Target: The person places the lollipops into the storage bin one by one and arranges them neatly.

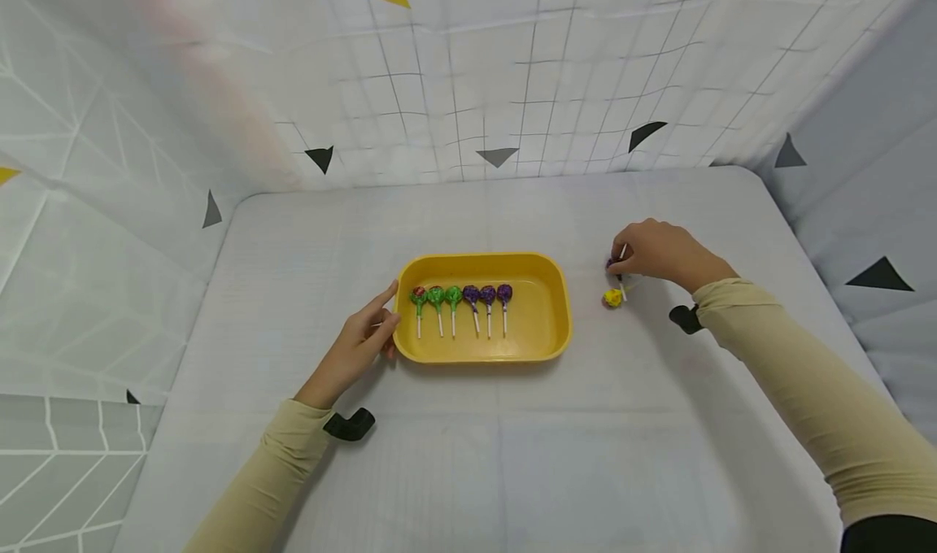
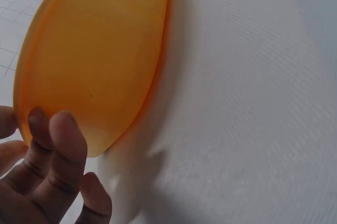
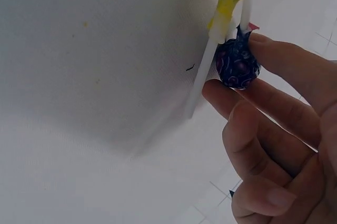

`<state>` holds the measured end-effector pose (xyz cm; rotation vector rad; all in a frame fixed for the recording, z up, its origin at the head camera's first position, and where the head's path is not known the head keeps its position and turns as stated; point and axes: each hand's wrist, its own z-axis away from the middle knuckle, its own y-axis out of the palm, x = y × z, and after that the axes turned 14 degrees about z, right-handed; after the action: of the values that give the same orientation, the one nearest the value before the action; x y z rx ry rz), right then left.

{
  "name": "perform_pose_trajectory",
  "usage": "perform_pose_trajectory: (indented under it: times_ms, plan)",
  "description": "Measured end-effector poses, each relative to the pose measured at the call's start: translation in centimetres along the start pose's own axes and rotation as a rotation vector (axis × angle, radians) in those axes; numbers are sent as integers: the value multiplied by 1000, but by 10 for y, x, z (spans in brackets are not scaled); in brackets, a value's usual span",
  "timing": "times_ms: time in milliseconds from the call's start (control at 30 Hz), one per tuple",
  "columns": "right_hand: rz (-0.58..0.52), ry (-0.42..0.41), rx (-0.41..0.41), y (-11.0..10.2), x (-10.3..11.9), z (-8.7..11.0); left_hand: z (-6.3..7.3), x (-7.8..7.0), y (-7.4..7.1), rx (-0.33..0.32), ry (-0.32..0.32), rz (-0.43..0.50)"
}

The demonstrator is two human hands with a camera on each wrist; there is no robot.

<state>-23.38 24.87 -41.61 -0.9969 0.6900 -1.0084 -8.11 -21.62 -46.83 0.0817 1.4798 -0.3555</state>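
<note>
In the head view, my left hand [image 1: 360,335] holds the left end of a shallow yellow tray [image 1: 540,321]. The left wrist view has its fingers [image 2: 67,147] against the tray's outer wall [image 2: 100,60]. Several lollipops stand in one row inside the tray: three green-wrapped lollipops [image 1: 436,296] on the left, three purple-wrapped lollipops [image 1: 488,295] to their right. Off to the tray's right, my right hand [image 1: 662,252] pinches a purple lollipop [image 3: 238,66] by its wrapped head between thumb and fingertips, stick upward in the right wrist view. Right beside it is a yellow lollipop [image 1: 612,298].
A white cloth covers the table [image 1: 454,455]. Behind it rises a white backdrop [image 1: 468,73] with grid lines and dark triangles, and similar sheets close off the left and right sides. Dark bands with small black pieces [image 1: 350,424] sit at the wrists.
</note>
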Motion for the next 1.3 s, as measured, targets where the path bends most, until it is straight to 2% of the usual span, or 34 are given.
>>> perform_pose_trajectory:
  times_ms: [467,1300]
  plan:
    - [-34,-1,-38,-7,0,5,1,-1,0,0,8,2]
    - [-85,-80,-119,-33,33,22,1,-1,0,-4,-2,12]
